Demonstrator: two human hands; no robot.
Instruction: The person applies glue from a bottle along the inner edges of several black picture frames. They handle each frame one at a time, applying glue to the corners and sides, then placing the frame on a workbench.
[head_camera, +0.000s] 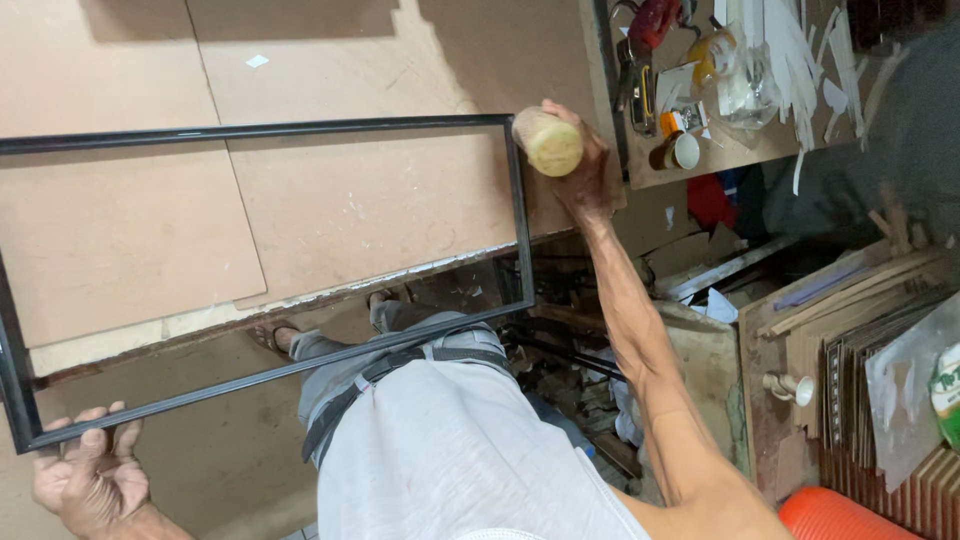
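Observation:
A large black rectangular frame (300, 128) lies tilted across the brown board tabletop (330, 210), its near long side hanging over the table's edge. My left hand (88, 480) grips the frame's lower left corner from beneath. My right hand (578, 165) is closed on a pale wooden mallet (547, 142), whose round head sits right at the frame's upper right corner. Whether the mallet head touches the frame is unclear.
A second bench (740, 150) at upper right carries tools, a cup (684, 150), a plastic bag and white strips. Stacked boards and frame mouldings (860, 330) stand at right, beside an orange object (835, 515). My legs and sandalled feet (290, 340) are below the table edge.

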